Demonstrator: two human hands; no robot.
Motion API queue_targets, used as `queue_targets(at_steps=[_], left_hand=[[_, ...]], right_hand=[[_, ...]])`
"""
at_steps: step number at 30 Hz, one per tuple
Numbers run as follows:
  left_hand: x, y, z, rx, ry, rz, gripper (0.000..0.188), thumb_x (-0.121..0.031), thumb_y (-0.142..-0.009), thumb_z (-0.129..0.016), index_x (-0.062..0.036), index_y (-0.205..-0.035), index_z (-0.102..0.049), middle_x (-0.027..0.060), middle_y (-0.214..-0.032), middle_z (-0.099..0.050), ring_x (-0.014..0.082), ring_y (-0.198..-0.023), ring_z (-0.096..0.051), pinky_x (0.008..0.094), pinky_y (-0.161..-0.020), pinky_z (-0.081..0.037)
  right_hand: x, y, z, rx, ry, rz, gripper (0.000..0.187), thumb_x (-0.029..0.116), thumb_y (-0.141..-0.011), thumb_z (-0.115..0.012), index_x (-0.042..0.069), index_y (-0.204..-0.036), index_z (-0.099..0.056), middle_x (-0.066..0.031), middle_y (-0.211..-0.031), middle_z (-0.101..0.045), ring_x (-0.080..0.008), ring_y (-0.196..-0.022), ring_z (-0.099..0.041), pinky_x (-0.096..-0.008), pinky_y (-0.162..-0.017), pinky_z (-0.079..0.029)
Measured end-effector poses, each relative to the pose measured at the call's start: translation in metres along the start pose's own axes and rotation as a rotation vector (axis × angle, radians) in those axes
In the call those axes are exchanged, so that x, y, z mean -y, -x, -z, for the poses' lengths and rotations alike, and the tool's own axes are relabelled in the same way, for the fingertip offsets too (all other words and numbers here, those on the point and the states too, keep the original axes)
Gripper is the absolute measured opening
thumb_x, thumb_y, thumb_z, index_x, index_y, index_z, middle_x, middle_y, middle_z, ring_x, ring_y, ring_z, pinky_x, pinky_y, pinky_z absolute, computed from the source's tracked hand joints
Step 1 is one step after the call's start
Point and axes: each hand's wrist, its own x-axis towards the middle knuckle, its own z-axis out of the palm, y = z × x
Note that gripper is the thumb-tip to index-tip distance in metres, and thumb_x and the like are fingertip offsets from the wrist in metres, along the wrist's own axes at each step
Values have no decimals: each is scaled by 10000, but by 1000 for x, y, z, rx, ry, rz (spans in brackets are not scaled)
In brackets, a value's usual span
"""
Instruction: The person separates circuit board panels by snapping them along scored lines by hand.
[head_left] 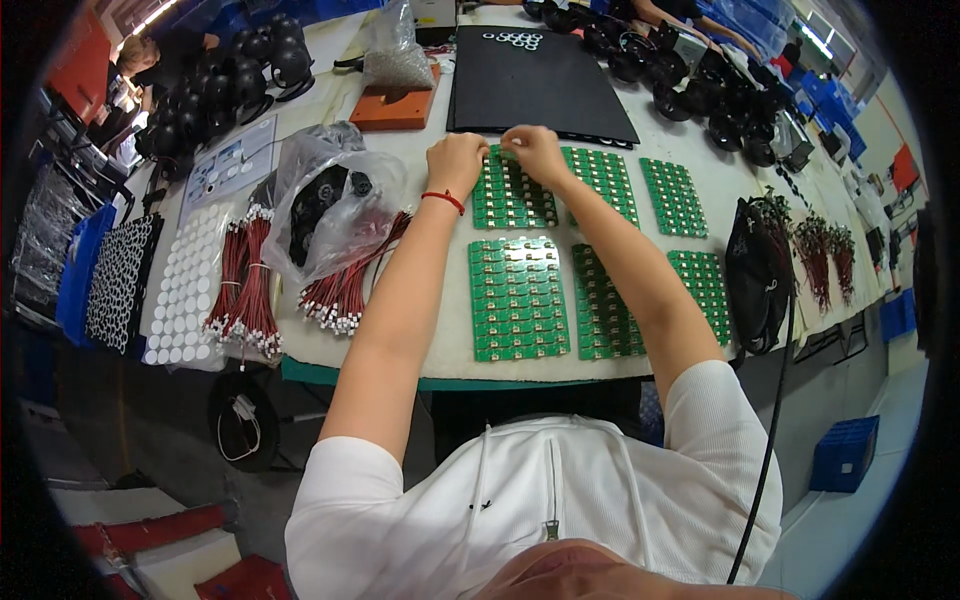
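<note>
Green circuit board panels (518,300) lie in two rows on the pale table in front of me. My left hand (457,163) is closed at the top left corner of the upper left panel (512,205), a red cord round its wrist. Just right of it, my right hand (537,156) is also closed, its fingers curled over the same panel's top edge. Whatever sits in either set of fingers is too small or hidden. My right forearm covers parts of the middle panels (608,310). Directly beyond the hands lies a black sheet (540,85) with several small white rings (515,40).
Left of my arm lie a clear plastic bag (335,215) with black parts, red wire bundles (245,285) and white discs (185,290). A bag of small parts (398,50) stands on an orange block (395,105). Black round housings (690,95) line the far right; other people work behind.
</note>
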Motion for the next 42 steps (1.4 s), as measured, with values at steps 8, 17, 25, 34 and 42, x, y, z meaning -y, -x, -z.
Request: queue_targets(at_steps=[8,17,25,34,42], left_hand=[[-29,-4,15,-155,161,-130,162,-245,-863,-635,-152,-908,-761,78,-884,-710,284,-848,-682,417,-753,-532],[-48,-3,23,-152,154,-320,197,-258,-804,-707,-126,-932,-779,85,-882,-635,276,-906,-613,400,-812,-508],[18,8,25,-205,390,49,179,-246,-848,-718,-97,-934,-769,102,-882,-709,241,-781,-690,348,-719,-535],[18,10,-11,-45,24,-3,176,-293,-845,-656,-169,-886,-775,67,-927,-722,277,-937,-679,423,-804,-537],[-3,8,-11,-47,-86,-97,164,-265,-875,-638,-185,-974,-740,42,-988,-706,257,-909,-693,427,-762,-547]], right_hand=[[5,-6,20,210,-1228,-818,188,190,-1023,-461,91,-911,-576,4,-804,-565,-81,-652,-505,-199,-487,-383],[22,-11,19,152,-1248,-808,290,274,-1052,-389,71,-936,-560,-19,-789,-580,-93,-601,-548,-188,-464,-434],[15,-15,14,309,-765,-675,257,284,-940,-640,32,-894,-658,-28,-709,-610,-133,-598,-581,-278,-582,-467],[29,-1,0,257,288,-112,251,206,-806,-764,20,-955,-687,-222,-965,-703,-354,-928,-687,-419,-817,-511],[-7,-8,1,351,239,102,199,193,-890,-688,28,-979,-621,-136,-717,-618,-255,-672,-592,-377,-658,-469]])
